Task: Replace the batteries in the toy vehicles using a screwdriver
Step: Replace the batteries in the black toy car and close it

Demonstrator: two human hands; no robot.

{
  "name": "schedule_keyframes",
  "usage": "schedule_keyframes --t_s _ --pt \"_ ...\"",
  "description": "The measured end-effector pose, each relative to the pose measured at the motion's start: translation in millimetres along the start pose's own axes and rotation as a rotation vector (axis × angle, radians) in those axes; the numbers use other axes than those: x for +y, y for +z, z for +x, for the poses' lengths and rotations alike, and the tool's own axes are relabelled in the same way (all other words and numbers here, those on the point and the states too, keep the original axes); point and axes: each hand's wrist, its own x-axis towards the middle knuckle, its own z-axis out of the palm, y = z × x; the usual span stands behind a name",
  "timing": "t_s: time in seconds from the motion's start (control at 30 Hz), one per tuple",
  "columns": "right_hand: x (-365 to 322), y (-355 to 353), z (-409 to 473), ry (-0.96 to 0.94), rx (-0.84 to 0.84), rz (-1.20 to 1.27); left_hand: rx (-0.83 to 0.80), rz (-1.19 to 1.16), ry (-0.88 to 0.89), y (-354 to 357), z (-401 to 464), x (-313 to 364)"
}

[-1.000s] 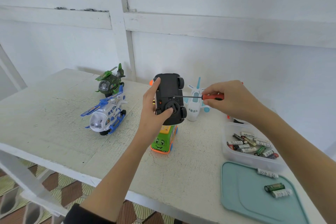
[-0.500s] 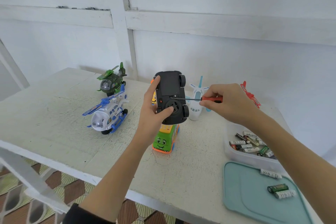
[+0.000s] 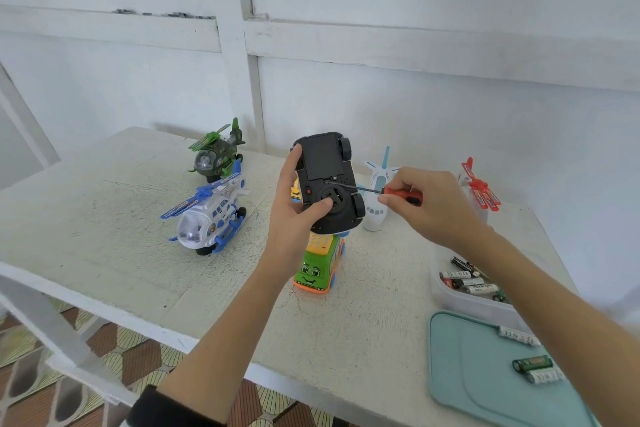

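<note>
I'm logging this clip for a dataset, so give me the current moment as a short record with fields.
left hand: holds black toy car, underside facing camera
right hand: grips red screwdriver, tip at the car's underside
table: two helicopters, green bus, white plane
batteries: some in clear tub, three on teal tray
stage: screw being worked, cover on

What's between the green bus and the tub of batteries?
Nothing: in the head view, only bare table lies between the green bus and the battery tub.
</note>
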Motion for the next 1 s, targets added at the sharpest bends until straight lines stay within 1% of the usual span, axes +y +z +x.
schedule_keyframes --t_s 0.4,0.57,0.73,0.87,1.0 --pt "8.4 3.7 0.3 0.048 0.003 0.132 -0.014 -0.101 -0.045 -0.3 4.0 -0.7" --pt "10.9 -1.5 1.2 0.115 -0.051 0.205 -0.006 -0.058 -0.066 -2.5 4.3 -2.2" --pt "11.5 -10.0 2.9 0.123 -0.011 0.129 0.013 0.003 -0.042 -9.2 5.0 -0.6" --pt "9.0 -6.4 3.8 0.104 -0.026 0.034 0.015 0.052 -0.014 -9.9 4.1 0.5" --pt "4.6 -3.5 3.8 0.116 -0.041 0.105 0.014 0.103 0.007 -7.3 2.0 2.3"
